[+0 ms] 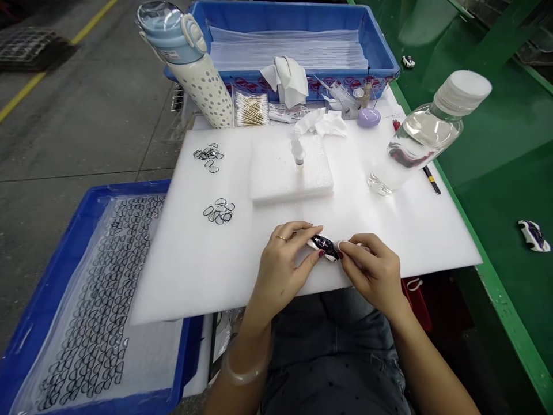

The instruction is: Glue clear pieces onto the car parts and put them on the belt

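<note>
Head view: left hand (283,259) and right hand (371,268) pinch a toy car (325,246) over the bench (389,230); slack fingers could let it fall

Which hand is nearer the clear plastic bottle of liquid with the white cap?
The right hand. It lies below and slightly left of the clear plastic bottle in the picture. The left hand is farther left, holding the small dark toy car with it.

Both hands low and close together, forearms angled inward; left hand (286,262) curled, fingertips pinching; right hand (372,271) knuckles up, fingers bent, tips nearly meeting the left's.
</note>
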`<action>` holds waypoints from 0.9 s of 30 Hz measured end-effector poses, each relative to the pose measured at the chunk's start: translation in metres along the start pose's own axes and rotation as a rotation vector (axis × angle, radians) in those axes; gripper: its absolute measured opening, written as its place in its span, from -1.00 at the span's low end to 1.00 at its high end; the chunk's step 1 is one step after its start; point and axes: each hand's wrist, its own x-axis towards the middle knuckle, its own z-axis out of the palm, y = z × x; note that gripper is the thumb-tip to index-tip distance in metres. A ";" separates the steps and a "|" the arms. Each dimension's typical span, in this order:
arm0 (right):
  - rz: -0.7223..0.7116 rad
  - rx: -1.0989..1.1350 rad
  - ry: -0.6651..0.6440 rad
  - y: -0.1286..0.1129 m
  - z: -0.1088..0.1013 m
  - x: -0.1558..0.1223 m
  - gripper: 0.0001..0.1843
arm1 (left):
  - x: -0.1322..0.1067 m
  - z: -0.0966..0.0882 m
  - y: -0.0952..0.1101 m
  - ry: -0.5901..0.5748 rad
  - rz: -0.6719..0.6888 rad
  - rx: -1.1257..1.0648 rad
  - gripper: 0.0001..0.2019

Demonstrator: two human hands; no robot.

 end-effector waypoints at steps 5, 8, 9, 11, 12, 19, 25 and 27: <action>-0.059 -0.094 -0.005 -0.001 0.002 0.001 -0.84 | 0.003 0.000 0.003 0.015 -0.031 -0.005 -0.68; -0.077 -0.117 -0.004 -0.002 0.003 0.001 -0.84 | 0.006 0.001 0.005 0.021 -0.073 -0.042 -0.69; -0.079 -0.120 -0.002 -0.002 0.003 0.001 -0.84 | 0.007 0.000 0.006 0.022 -0.085 -0.053 -0.69; -0.082 -0.125 0.007 -0.002 0.003 0.001 -0.84 | 0.007 0.000 0.007 0.025 -0.099 -0.064 -0.69; -0.081 -0.125 0.010 -0.002 0.003 0.001 -0.85 | 0.008 0.000 0.007 0.025 -0.103 -0.067 -0.69; -0.095 -0.138 0.021 -0.001 0.004 0.001 -0.84 | 0.008 -0.001 0.011 0.005 -0.154 -0.088 -0.69; -0.095 -0.113 0.063 0.000 0.003 -0.002 -0.83 | 0.009 -0.001 0.012 -0.004 -0.163 -0.085 -0.69; -0.122 -0.101 0.068 0.000 0.002 -0.003 -0.82 | 0.008 -0.001 0.011 -0.005 -0.159 -0.087 -0.69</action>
